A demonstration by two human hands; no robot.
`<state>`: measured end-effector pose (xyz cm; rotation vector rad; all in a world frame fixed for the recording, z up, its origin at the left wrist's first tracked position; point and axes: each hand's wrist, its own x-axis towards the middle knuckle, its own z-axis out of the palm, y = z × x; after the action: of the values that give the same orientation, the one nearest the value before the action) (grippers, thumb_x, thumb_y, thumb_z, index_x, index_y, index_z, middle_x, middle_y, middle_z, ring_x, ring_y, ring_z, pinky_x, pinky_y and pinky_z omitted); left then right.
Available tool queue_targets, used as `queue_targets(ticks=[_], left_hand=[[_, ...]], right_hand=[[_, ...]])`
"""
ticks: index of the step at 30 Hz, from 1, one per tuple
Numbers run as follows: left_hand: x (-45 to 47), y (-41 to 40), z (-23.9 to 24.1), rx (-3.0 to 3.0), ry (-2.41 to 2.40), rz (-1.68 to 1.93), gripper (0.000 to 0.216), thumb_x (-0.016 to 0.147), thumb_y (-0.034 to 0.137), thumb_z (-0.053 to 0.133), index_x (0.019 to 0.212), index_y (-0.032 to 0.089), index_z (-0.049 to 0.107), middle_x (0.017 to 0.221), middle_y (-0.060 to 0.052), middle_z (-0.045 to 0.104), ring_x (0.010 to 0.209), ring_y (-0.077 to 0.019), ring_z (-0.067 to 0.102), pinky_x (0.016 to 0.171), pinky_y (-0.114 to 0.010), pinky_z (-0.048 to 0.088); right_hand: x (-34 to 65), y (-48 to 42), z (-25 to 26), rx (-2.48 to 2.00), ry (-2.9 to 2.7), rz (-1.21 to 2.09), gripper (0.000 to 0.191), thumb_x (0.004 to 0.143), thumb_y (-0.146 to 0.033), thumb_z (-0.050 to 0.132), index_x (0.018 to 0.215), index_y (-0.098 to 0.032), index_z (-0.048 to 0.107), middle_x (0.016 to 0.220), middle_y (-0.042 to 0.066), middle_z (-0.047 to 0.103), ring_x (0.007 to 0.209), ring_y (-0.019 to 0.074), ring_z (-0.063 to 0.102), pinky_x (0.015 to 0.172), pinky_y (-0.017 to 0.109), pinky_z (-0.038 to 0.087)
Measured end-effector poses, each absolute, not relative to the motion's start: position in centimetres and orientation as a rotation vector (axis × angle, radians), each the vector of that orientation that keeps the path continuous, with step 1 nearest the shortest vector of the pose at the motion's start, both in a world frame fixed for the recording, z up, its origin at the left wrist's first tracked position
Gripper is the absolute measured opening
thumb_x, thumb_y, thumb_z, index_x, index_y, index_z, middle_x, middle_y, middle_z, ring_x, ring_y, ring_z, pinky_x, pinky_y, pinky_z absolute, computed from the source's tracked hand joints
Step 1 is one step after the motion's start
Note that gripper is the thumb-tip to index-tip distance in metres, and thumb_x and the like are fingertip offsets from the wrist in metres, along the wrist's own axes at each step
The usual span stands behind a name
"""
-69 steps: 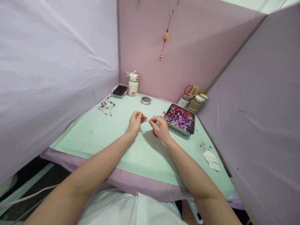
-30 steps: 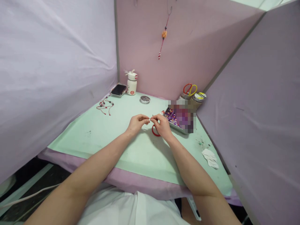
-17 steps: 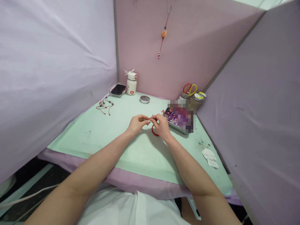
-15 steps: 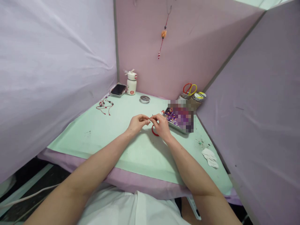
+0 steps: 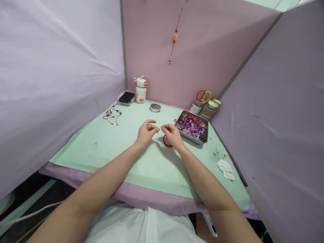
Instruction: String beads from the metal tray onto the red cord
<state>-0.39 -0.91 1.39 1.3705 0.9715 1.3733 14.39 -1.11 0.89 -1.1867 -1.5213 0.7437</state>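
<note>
My left hand (image 5: 146, 131) and my right hand (image 5: 172, 135) hover close together over the middle of the green table (image 5: 121, 148). Both pinch with thumb and forefinger, fingertips a small gap apart. What they pinch is too thin and small to make out. A red ring-shaped thing (image 5: 166, 141) lies on the table partly under my right hand. Just right of that hand stands a metal tray (image 5: 205, 129) filled with purple, red and pink beads (image 5: 191, 126).
At the back stand a white bottle (image 5: 140, 91), a phone (image 5: 126, 98), a small round tin (image 5: 155, 107) and jars holding scissors (image 5: 203, 97). Red beaded cords (image 5: 111, 114) lie at the left. A crumpled tissue (image 5: 225, 169) lies at the right. Cloth walls enclose the table; a beaded charm (image 5: 173, 38) hangs on the back wall.
My fingertips, touching half a second ago, have drawn slightly apart. The left forefinger has lifted. The view has shifted a little.
</note>
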Motion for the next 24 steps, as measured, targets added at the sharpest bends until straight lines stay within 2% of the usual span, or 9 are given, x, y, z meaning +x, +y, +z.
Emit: queue_targets(ticks=[8,13,20,24], left_hand=[[-0.26,-1.40,1.20,1.566,1.010,1.380,0.030,0.070,0.020,0.063,0.099,0.020,0.055,0.070,0.001,0.067,0.072,-0.0147,0.062,0.078,-0.029,0.044],[-0.22,-1.24,0.96,1.544,1.005,1.331,0.030,0.069,0.021,0.065,0.098,0.020,0.057,0.068,0.001,0.066,0.070,-0.0147,0.062,0.077,-0.030,0.044],[-0.23,-1.01,1.07,1.441,1.004,1.148,0.008,0.066,0.023,0.065,0.070,0.017,0.068,0.070,-0.005,0.068,0.068,-0.0163,0.061,0.070,-0.030,0.046],[-0.29,-1.14,1.40,1.396,1.050,1.135,0.008,0.066,0.024,0.066,0.066,0.018,0.070,0.069,-0.005,0.068,0.070,-0.0173,0.061,0.072,-0.031,0.046]], right_hand=[[14.34,-1.13,0.97,-1.100,-1.481,0.858,0.024,0.074,-0.041,0.061,0.082,-0.019,0.065,0.083,0.004,0.069,0.078,0.0163,0.061,0.074,0.031,0.048],[14.36,-1.20,1.02,-1.092,-1.504,0.856,0.019,0.075,-0.038,0.060,0.077,-0.019,0.062,0.075,0.001,0.066,0.070,0.0147,0.059,0.070,0.029,0.048],[14.61,-1.34,0.79,-1.091,-1.640,0.721,0.016,0.079,-0.035,0.057,0.077,-0.020,0.062,0.077,0.002,0.063,0.072,0.0150,0.057,0.067,0.029,0.047],[14.58,-1.26,0.64,-1.062,-1.596,0.774,0.017,0.079,-0.036,0.057,0.081,-0.020,0.061,0.079,0.002,0.063,0.074,0.0149,0.058,0.069,0.029,0.047]])
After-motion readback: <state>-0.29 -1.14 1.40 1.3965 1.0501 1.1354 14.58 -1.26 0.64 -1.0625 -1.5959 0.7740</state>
